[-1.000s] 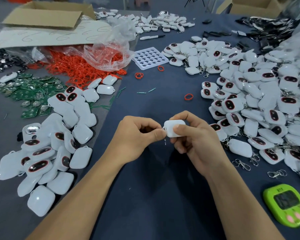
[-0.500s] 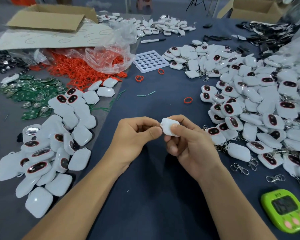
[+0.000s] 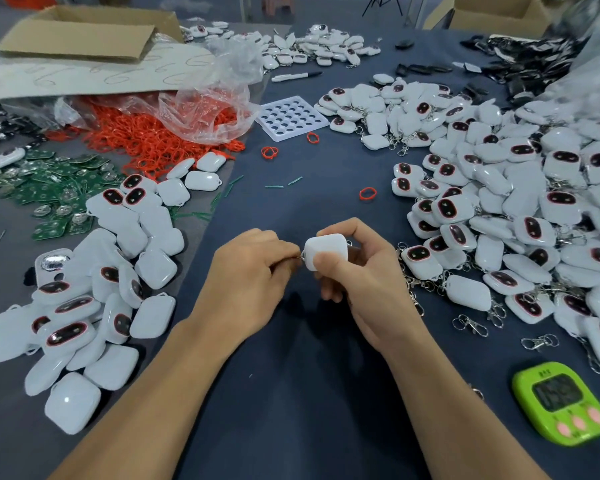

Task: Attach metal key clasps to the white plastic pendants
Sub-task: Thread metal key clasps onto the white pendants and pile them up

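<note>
At the centre of the frame, a person's two bare hands meet over a dark blue desk [image 3: 291, 393]. The right hand [image 3: 368, 282] grips a white plastic pendant [image 3: 326, 252] between its thumb and curled fingers, with the pendant's plain rounded back facing up. The left hand [image 3: 253, 285], fingers curled, pinches a small metal clasp [image 3: 300, 258] against the pendant's left corner. Most of the clasp is hidden behind the fingertips, and only a glint of metal shows where it touches the pendant.

At lower left lies a heap of pendants [image 3: 94, 289], some showing dark oval faces rimmed in red. A far larger heap of finished pendants [image 3: 516, 202] fills the right side, many with clasps hanging from them. Two loose clasps [image 3: 470, 323] lie on the cloth just below that heap, near the right wrist. A bright green timer [image 3: 561, 405] sits at lower right.

Toward the upper left, a mound of orange rings [image 3: 146, 136] spills from a clear plastic bag [image 3: 208, 105]. Green circuit boards [image 3: 49, 192] lie scattered to the left of the rings. A white tray with round holes [image 3: 291, 117] sits just right of the bag. A marker pen [image 3: 297, 76] lies beyond the tray. A flattened cardboard box [image 3: 84, 36] rests in the upper left corner.
</note>
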The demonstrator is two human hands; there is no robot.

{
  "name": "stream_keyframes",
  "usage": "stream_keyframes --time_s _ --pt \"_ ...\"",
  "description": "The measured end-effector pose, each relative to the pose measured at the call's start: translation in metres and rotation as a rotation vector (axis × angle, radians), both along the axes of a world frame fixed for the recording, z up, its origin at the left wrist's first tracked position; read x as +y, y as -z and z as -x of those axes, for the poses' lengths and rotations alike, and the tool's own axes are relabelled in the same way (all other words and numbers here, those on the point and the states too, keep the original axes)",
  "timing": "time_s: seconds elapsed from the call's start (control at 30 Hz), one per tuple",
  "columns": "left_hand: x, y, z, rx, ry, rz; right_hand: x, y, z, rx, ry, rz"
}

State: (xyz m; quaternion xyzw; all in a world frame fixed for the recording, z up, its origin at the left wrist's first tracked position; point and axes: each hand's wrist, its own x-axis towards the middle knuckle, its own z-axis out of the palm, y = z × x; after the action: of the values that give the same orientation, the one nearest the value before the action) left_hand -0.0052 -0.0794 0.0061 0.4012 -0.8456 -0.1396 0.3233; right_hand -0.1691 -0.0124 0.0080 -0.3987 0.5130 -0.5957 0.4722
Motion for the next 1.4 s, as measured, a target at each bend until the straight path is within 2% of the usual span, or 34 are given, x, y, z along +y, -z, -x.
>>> stream_keyframes --time_s 0.1,0.23,0.33,0.4,0.53,0.6,0.77,0.87,0.93,1.07,1.13,1.3,1.4 --pt "0.001 0.002 -0.003 -0.014 0.016 0.014 0.0 0.0 0.0 0.023 0.006 0.001" --pt "-0.001 -0.001 0.003 0.314 -0.019 -0.391 -0.002 -0.002 0.005 -0.169 -0.033 -0.011" --pt "-0.001 -0.003 0.005 0.393 0.082 -0.59 -0.003 -0.003 0.008 -0.242 -0.064 -0.018" --pt "0.0 -0.005 0.006 0.437 0.115 -0.602 -0.003 -0.002 0.008 -0.26 -0.084 -0.019" --pt "0.003 -0.004 0.009 0.497 0.05 -0.518 -0.004 -0.001 0.008 -0.266 -0.076 -0.016" --pt "0.003 -0.003 0.007 0.398 0.016 -0.426 -0.004 0.0 0.007 -0.216 -0.055 -0.009" --pt "0.007 0.001 0.009 -0.123 -0.064 -0.095 -0.003 0.006 -0.001 0.083 0.032 -0.006" --pt "0.01 0.001 0.009 -0.233 -0.028 0.014 -0.004 0.007 -0.004 0.173 0.069 -0.021" --pt "0.009 0.0 0.008 -0.164 -0.029 -0.026 -0.005 0.005 -0.003 0.07 0.068 -0.035" --pt "0.003 -0.002 0.006 0.252 -0.026 -0.425 -0.005 0.002 0.005 -0.159 0.0 -0.045" --pt "0.0 -0.002 0.005 0.292 0.042 -0.523 -0.005 0.001 0.007 -0.209 -0.032 -0.052" --pt "-0.003 -0.003 0.0 0.415 0.105 -0.59 -0.006 -0.001 0.007 -0.192 -0.092 -0.061" --pt "-0.003 -0.002 0.001 0.42 0.07 -0.547 -0.007 0.001 0.005 -0.163 -0.09 -0.063"
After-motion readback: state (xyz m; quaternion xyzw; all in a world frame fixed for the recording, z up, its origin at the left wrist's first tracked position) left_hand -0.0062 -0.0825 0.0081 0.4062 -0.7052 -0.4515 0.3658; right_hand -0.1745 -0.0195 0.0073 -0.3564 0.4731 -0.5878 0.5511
